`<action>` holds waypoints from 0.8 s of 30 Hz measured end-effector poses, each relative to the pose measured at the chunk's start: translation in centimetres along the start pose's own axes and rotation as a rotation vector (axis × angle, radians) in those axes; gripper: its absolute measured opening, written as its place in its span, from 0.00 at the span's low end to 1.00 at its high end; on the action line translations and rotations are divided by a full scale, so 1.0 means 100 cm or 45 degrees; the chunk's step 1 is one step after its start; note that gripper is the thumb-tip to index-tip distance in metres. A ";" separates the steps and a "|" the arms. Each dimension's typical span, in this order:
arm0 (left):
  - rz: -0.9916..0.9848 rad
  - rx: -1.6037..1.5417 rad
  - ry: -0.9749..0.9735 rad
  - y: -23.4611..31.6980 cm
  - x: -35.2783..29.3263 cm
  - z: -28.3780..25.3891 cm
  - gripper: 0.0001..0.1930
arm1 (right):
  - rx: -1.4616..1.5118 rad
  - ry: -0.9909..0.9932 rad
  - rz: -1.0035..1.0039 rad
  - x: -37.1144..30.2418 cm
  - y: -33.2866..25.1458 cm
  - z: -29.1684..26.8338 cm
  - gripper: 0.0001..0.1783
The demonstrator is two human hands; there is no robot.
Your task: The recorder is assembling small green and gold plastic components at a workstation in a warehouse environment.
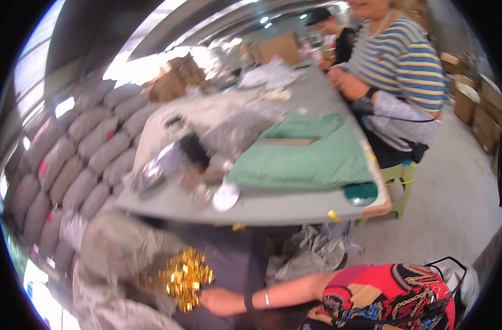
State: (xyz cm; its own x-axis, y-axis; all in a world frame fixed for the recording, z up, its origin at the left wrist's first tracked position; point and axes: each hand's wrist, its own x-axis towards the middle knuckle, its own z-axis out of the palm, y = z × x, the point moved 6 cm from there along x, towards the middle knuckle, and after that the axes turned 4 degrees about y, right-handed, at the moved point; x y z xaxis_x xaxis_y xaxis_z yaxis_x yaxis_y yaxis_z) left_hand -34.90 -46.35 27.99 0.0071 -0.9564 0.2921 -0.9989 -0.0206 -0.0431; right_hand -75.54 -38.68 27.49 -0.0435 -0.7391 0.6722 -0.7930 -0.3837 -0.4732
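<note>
My right hand (222, 302) reaches in from the lower right, with a dark band and a pale bracelet on its wrist. Its fingers are closed at the edge of a shiny gold tinsel pom-pom (186, 278), below the table's near edge. Against the tinsel's left side bulges a large grey cloth sack (116, 247), loosely creased. Dark fabric lies behind the tinsel. My left hand is out of view.
The grey table (295, 201) carries a green cloth bundle (311, 159), a grey plastic bag (237, 132), a white disc (226, 197) and a teal disc (361, 193). Stuffed sacks (80, 190) are piled left. A striped-shirted person (405, 66) sits at the right by a green stool (400, 187).
</note>
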 end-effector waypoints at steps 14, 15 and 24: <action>-0.444 -2.136 -0.222 0.160 -0.174 -0.088 0.10 | 1.435 -0.642 0.438 -0.044 -0.055 -0.018 0.15; -0.436 -2.187 -0.245 0.172 -0.180 -0.093 0.09 | 1.583 -0.733 0.467 -0.052 -0.070 -0.021 0.15; -0.395 -2.089 -0.277 0.202 -0.193 -0.100 0.09 | 1.120 -0.631 0.069 -0.055 -0.103 -0.054 0.14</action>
State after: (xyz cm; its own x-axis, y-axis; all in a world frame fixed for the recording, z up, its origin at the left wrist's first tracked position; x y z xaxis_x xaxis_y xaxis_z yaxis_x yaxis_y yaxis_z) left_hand -55.70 -25.37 31.08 0.0650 -0.9972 -0.0361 0.0522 -0.0327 0.9981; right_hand -70.39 -27.68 31.79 0.3497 -0.8376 0.4196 -0.0595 -0.4668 -0.8823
